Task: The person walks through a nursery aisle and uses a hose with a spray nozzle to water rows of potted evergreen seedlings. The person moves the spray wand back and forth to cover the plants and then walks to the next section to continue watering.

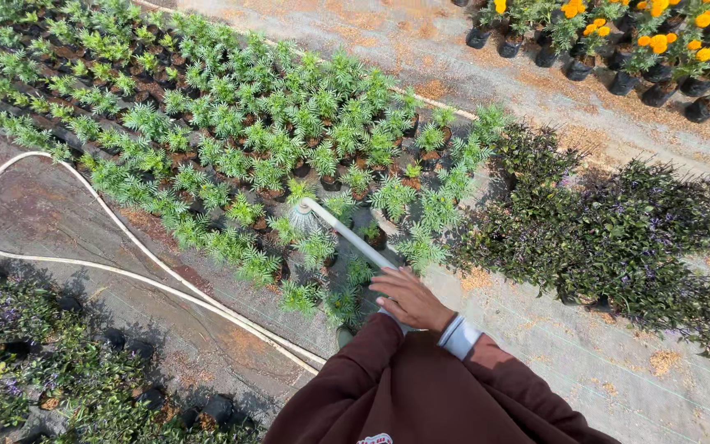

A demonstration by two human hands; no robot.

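We are looking down on a plant nursery, where the ground (pixel 536 74) is covered in pale grey sheeting scattered with brown dust, all in bright sun. A wide bed of small green seedlings (pixel 232 140) in little black pots runs across the upper left and middle of the view. To the right of it sits a clump of dark bushy plants (pixel 618 238) with tiny purple flowers, and more of the same dark plants (pixel 34 362) fill the lower left corner. Along the top right edge stand black pots of orange and yellow flowers (pixel 659 41).

Our right hand (pixel 411 300) rests on a white watering wand (pixel 347 234), fingers (pixel 388 284) curled together over the top of its lower end. The wand slants up and to the left from the hand, and its sprinkler head (pixel 304 215) hangs just above the near edge of the green seedlings, with a fine spray showing at its tip. A white hose (pixel 84 263) trails from below the hand across the ground to the left, curving into a wide loop beside the bed.

Our arm wears a brown sleeve (pixel 421 386) with a white cuff (pixel 459 335) showing at the wrist. Our left hand is not in the picture.
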